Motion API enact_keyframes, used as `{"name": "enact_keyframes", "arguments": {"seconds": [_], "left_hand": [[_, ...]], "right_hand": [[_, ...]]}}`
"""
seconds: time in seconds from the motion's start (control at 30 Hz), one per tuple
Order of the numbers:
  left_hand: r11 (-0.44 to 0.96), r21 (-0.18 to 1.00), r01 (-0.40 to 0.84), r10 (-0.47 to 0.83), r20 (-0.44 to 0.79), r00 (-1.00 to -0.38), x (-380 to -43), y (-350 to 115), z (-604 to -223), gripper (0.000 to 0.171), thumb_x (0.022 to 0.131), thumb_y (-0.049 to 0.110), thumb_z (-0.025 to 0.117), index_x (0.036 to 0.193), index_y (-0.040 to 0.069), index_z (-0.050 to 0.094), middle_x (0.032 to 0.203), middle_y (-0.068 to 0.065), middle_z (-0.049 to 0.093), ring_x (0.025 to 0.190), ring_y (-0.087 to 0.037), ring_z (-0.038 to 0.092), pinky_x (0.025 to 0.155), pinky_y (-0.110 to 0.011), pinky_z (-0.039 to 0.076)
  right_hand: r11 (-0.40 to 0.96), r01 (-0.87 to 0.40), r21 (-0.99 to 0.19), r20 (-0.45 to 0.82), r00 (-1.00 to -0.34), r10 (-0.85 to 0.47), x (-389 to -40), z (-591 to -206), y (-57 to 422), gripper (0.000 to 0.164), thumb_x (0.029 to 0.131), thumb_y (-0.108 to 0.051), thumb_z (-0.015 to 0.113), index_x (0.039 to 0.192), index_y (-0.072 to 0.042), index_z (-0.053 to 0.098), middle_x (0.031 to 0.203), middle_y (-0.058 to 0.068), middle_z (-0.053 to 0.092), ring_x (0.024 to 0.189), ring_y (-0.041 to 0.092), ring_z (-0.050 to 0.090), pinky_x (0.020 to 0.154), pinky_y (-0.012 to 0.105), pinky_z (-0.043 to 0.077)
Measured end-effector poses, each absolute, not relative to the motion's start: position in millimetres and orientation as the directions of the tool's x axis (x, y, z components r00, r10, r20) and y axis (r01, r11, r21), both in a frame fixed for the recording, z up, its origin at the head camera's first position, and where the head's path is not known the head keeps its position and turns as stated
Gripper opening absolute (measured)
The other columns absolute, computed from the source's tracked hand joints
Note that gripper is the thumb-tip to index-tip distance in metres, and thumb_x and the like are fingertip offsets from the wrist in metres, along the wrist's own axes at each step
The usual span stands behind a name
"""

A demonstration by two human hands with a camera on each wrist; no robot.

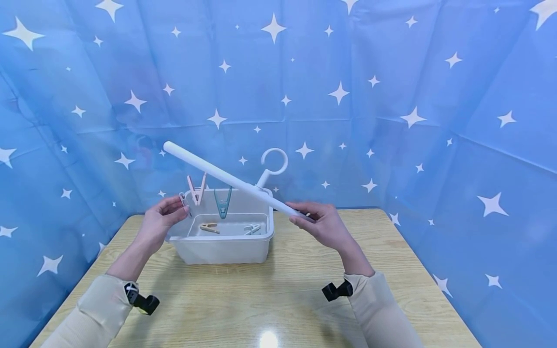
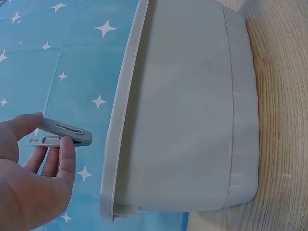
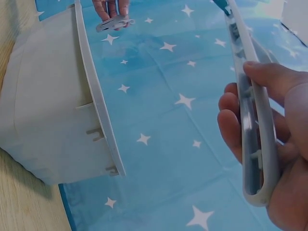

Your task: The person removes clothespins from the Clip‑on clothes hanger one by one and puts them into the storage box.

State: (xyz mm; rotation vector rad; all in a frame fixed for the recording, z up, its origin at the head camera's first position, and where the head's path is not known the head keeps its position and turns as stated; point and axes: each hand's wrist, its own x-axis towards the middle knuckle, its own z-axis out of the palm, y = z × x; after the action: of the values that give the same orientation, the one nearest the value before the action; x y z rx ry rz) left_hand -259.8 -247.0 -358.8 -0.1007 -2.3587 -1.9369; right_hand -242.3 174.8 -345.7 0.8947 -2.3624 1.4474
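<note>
In the head view my right hand [image 1: 324,224] grips the lower right end of a white clip hanger [image 1: 226,181], its bar slanting up to the left. The ring-shaped hook [image 1: 285,162] sticks up behind the bar. A pink clothespin [image 1: 197,199] and a teal clothespin [image 1: 223,210] hang below it. The right wrist view shows the hanger's hollow slotted underside, with my thumb on one side and fingers on the other. My left hand [image 1: 158,220] pinches a grey clothespin [image 2: 72,131] between thumb and fingers, near the bin's left rim.
A light grey plastic bin [image 1: 222,252] stands on the wooden table [image 1: 235,299] below the hanger. Inside lie a tan clothespin [image 1: 210,227] and a pale clothespin [image 1: 252,229]. Blue star-patterned cloth [image 1: 313,72] surrounds the table at the back and sides.
</note>
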Motion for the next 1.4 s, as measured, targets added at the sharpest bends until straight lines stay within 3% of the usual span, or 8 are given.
{"name": "enact_keyframes", "arguments": {"seconds": [0.2, 0.43, 0.7, 0.97, 1.3, 1.4], "left_hand": [[0.166, 0.978, 0.123, 0.010, 0.123, -0.992, -258, -247, -359, 0.073, 0.097, 0.030, 0.066, 0.156, 0.004, 0.031, 0.132, 0.005, 0.052, 0.107, 0.008, 0.059, 0.097, -0.018, 0.050], [0.145, 0.981, 0.130, 0.011, 0.130, -0.991, -257, -247, -357, 0.071, 0.097, 0.032, 0.066, 0.153, 0.002, 0.035, 0.122, 0.014, 0.055, 0.107, 0.007, 0.060, 0.093, -0.016, 0.052], [0.136, 0.982, 0.131, 0.006, 0.131, -0.991, -253, -248, -352, 0.066, 0.098, 0.034, 0.064, 0.151, 0.003, 0.039, 0.121, 0.014, 0.056, 0.107, 0.006, 0.060, 0.091, -0.017, 0.053], [0.036, 0.987, 0.155, 0.019, 0.154, -0.988, -248, -248, -348, 0.060, 0.098, 0.035, 0.063, 0.146, 0.004, 0.046, 0.118, 0.014, 0.061, 0.106, 0.004, 0.062, 0.089, -0.017, 0.054], [-0.103, 0.979, 0.174, 0.100, 0.184, -0.978, -244, -245, -343, 0.061, 0.100, 0.029, 0.060, 0.149, -0.002, 0.039, 0.119, 0.011, 0.064, 0.109, -0.001, 0.063, 0.093, -0.021, 0.054], [-0.139, 0.974, 0.177, 0.126, 0.194, -0.973, -242, -242, -340, 0.053, 0.101, 0.028, 0.059, 0.145, 0.001, 0.046, 0.119, 0.010, 0.065, 0.111, -0.003, 0.063, 0.093, -0.022, 0.054]], "right_hand": [[0.316, -0.617, -0.721, 0.499, -0.778, -0.381, -241, -346, 175, 0.034, 0.093, -0.021, 0.072, 0.127, -0.019, 0.071, 0.107, 0.008, 0.073, 0.050, 0.009, 0.046, 0.045, 0.024, 0.037], [0.325, -0.613, -0.720, 0.494, -0.782, -0.380, -241, -345, 175, 0.034, 0.093, -0.023, 0.072, 0.127, -0.020, 0.071, 0.106, 0.007, 0.072, 0.047, 0.008, 0.040, 0.044, 0.024, 0.035], [0.330, -0.616, -0.715, 0.500, -0.781, -0.374, -243, -344, 174, 0.034, 0.093, -0.019, 0.072, 0.126, -0.018, 0.071, 0.111, 0.009, 0.073, 0.048, 0.007, 0.035, 0.045, 0.023, 0.034], [0.328, -0.632, -0.702, 0.517, -0.769, -0.376, -243, -342, 170, 0.033, 0.092, -0.018, 0.073, 0.125, -0.017, 0.072, 0.111, 0.009, 0.073, 0.050, 0.007, 0.036, 0.047, 0.022, 0.035], [0.330, -0.624, -0.708, 0.515, -0.776, -0.363, -242, -341, 170, 0.034, 0.091, -0.019, 0.074, 0.125, -0.018, 0.072, 0.113, 0.009, 0.073, 0.053, 0.008, 0.039, 0.048, 0.022, 0.036], [0.326, -0.628, -0.707, 0.521, -0.774, -0.361, -242, -341, 170, 0.034, 0.091, -0.018, 0.074, 0.125, -0.016, 0.072, 0.112, 0.010, 0.073, 0.053, 0.007, 0.040, 0.048, 0.021, 0.036]]}}
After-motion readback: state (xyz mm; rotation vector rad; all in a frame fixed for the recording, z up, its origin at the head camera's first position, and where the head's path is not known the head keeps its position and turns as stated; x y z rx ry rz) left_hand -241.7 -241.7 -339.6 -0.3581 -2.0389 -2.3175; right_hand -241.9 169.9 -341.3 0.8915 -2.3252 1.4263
